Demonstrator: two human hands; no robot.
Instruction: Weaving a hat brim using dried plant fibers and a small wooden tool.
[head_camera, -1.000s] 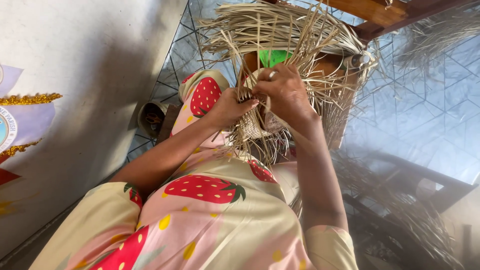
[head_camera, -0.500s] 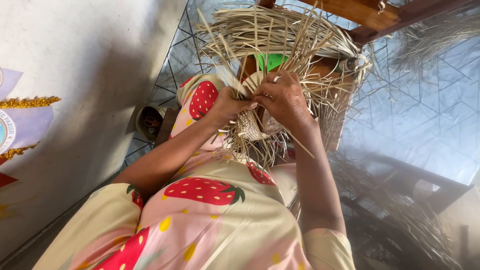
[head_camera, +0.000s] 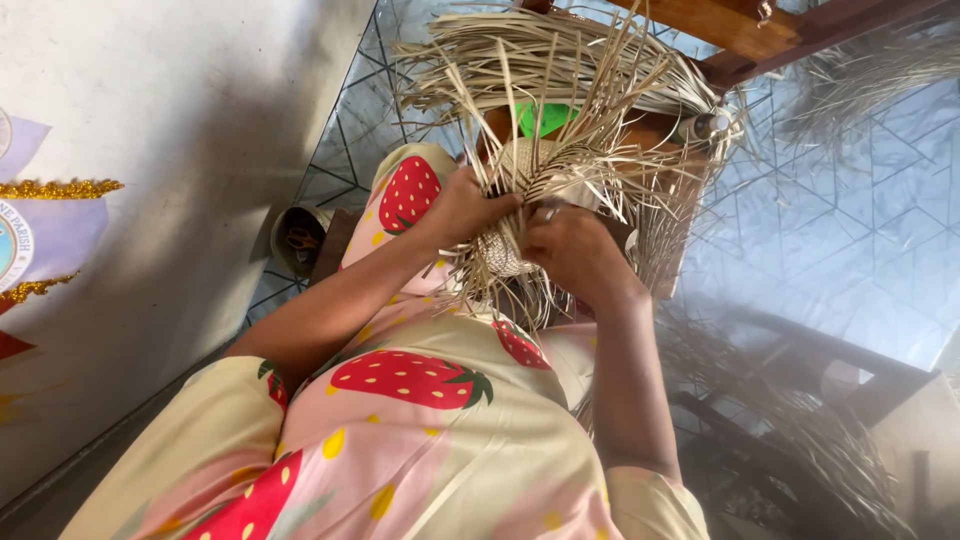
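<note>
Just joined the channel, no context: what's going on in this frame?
A person in a strawberry-print garment is working pale straw strips with both bare hands. The left hand and right hand grip the strands at a partly woven piece, close together. Loose strip ends fan out above, under a wooden frame.

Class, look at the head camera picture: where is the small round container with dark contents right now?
The small round container sits left of centre in the head view, on the tiled floor against the pale wall, just left of the person's left hand.
</note>
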